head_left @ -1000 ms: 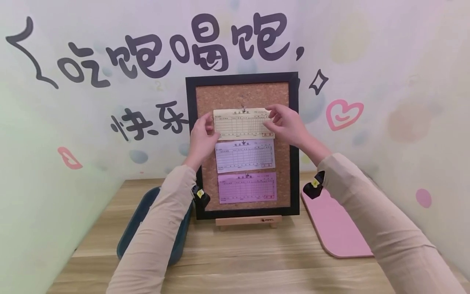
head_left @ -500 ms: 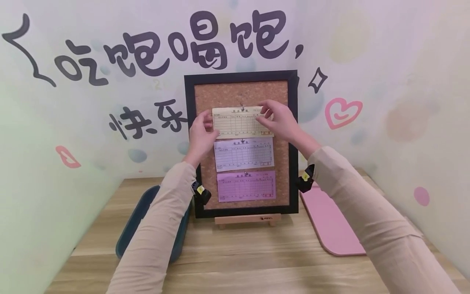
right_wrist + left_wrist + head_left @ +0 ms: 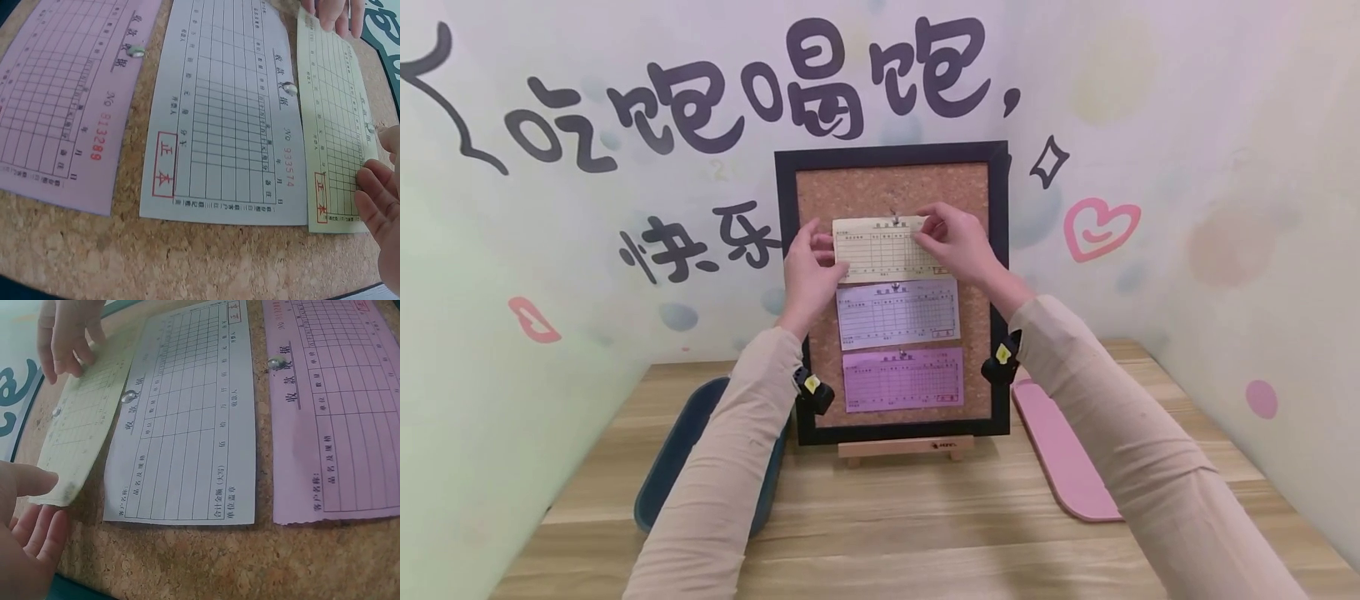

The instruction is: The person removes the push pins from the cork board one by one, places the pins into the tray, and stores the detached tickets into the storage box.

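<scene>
A yellow receipt slip point(image 3: 871, 250) hangs at the top of a black-framed corkboard point(image 3: 887, 187), fixed by a clear pushpin point(image 3: 895, 220). My left hand point(image 3: 812, 279) pinches its left edge. In the left wrist view the thumb lies on the slip's face and the fingers are behind the edge. My right hand point(image 3: 958, 243) is over the slip's right part, just right of the pin, fingers bent and thumb apart from them. Below hang a white receipt slip point(image 3: 897, 317) and a purple receipt slip point(image 3: 904, 383), each with its own pin.
The board stands on a small wooden easel point(image 3: 906, 447) on a wooden table point(image 3: 880, 525). A dark teal tray point(image 3: 658, 492) lies at the left, partly under my left forearm. A pink board point(image 3: 1067, 454) lies at the right. Lettered walls stand behind.
My right hand has moved left along the yellow slip, from its upper right corner towards the pin. My left hand has stayed at the left edge.
</scene>
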Tool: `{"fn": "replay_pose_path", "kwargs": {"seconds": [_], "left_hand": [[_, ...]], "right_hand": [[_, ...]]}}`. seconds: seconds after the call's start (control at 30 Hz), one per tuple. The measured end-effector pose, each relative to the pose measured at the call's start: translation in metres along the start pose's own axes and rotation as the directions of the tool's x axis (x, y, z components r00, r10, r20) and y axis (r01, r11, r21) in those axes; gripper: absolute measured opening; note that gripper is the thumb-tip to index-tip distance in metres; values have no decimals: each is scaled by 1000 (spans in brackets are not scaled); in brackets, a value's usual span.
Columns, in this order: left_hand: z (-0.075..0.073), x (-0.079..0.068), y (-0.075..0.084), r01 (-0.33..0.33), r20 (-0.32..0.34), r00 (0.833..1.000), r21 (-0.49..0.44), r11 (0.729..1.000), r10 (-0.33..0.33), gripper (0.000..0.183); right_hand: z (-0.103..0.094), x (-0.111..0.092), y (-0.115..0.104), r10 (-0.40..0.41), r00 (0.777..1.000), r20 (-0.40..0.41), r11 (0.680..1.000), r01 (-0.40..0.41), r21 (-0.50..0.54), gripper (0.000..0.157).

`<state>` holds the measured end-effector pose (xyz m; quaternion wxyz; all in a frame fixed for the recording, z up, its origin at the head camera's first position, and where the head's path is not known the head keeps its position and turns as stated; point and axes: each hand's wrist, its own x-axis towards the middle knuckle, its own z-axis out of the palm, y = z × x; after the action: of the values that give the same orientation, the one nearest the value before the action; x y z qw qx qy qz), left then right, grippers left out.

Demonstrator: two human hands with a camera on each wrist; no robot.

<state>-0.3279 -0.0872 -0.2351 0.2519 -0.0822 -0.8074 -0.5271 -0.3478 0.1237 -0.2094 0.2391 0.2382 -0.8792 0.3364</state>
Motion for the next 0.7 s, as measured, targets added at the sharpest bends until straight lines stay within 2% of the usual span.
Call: {"fn": "replay_pose_path", "kwargs": {"seconds": [0.2,0.57,0.7], "left_hand": [[-1,-1,-6,3,1,1000,-6,1000,-3,65],[0,-5,-13,-26,23,999,31,999,25,34],[0,-6,-11,-37,57,998,49,998,34,28]], "right_hand": [[6,2,-3,2,1000,-19,1000,-2,5,32],[20,8,-4,4,995,-104,1000,-3,5,22],[25,11,-6,-15,988,-151,1000,13,-16,20]]}}
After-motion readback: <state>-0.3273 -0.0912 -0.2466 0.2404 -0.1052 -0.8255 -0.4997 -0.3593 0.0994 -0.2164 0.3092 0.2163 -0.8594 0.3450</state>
